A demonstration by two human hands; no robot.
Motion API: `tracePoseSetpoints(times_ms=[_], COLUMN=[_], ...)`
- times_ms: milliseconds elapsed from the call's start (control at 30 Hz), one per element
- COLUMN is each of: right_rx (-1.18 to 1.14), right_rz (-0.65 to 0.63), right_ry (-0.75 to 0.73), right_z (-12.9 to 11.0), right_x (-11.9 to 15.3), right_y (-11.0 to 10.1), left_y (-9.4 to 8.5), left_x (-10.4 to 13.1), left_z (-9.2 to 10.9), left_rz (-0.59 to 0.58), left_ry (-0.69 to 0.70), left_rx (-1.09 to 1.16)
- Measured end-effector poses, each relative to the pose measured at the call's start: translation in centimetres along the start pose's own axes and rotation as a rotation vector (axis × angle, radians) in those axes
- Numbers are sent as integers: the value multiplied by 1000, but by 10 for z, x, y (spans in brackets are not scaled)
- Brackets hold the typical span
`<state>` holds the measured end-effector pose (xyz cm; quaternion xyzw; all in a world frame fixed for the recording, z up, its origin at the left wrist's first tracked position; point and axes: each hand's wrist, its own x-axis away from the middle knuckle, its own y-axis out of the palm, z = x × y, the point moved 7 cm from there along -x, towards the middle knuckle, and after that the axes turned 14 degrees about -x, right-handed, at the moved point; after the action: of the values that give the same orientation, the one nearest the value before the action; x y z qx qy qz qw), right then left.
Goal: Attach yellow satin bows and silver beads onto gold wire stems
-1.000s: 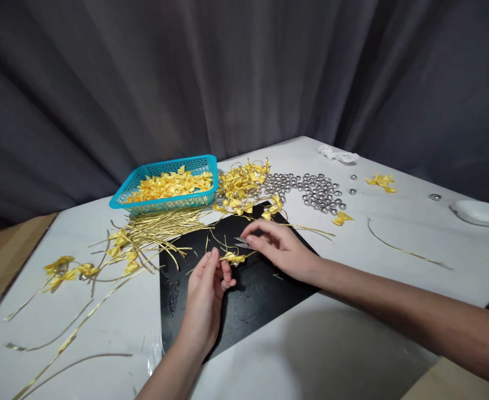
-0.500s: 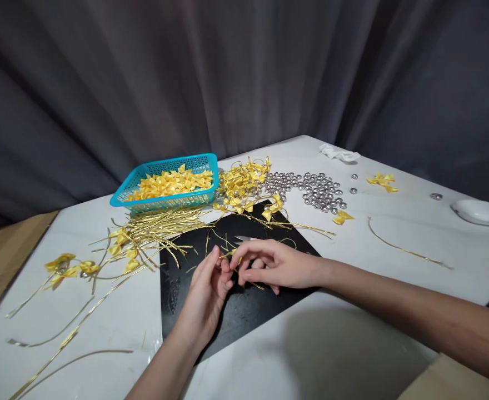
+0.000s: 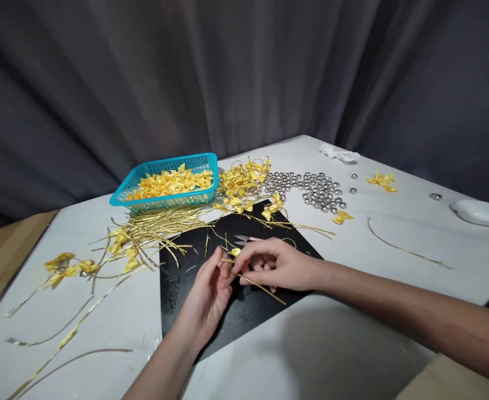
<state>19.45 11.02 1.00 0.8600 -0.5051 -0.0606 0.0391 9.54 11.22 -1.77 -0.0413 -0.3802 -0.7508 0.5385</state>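
Over the black mat (image 3: 236,328), my left hand (image 3: 211,294) pinches one end of a thin gold wire (image 3: 265,290) between thumb and fingers. My right hand (image 3: 273,264) is closed on the same wire, its fingertips close to the left ones. The wire's free end points down and to the right below my right hand. A small yellow bow (image 3: 235,252) shows just at my right fingertips; whether it is joined to the wire is hard to see. Behind my right hand the tip of a pointed metal blade (image 3: 244,239) lies on the mat.
A blue basket (image 3: 121,195) of yellow bows stands at the back left, with a bundle of gold wires (image 3: 165,222) before it. Silver beads (image 3: 322,191) and yellow bows (image 3: 242,180) lie behind the mat. A white dish (image 3: 480,213) sits at far right.
More of the gold wire now shows, reaching down and right below my right hand. The yellow bow at the fingertips is more visible. Both hands have barely shifted.
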Motion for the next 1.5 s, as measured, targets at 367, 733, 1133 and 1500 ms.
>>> tracePoseSetpoints(times_ms=[367,733,1133,1500], right_rx=[-478,-39,-382,-667], right_rz=[90,96,57,114], right_ry=[114,-3,95,231], right_z=[0,-2,2,13], right_x=[0,-2,-1,2], right_y=[-5,-12,-4,-4], left_y=[6,0,3,2], left_x=[-3,-6,-4,-1], left_z=[-1,-2,-1,2], left_rz=[-134,-128,-149,-7], left_ry=[50,47,66,202], left_rx=[-48,42,-37,-233])
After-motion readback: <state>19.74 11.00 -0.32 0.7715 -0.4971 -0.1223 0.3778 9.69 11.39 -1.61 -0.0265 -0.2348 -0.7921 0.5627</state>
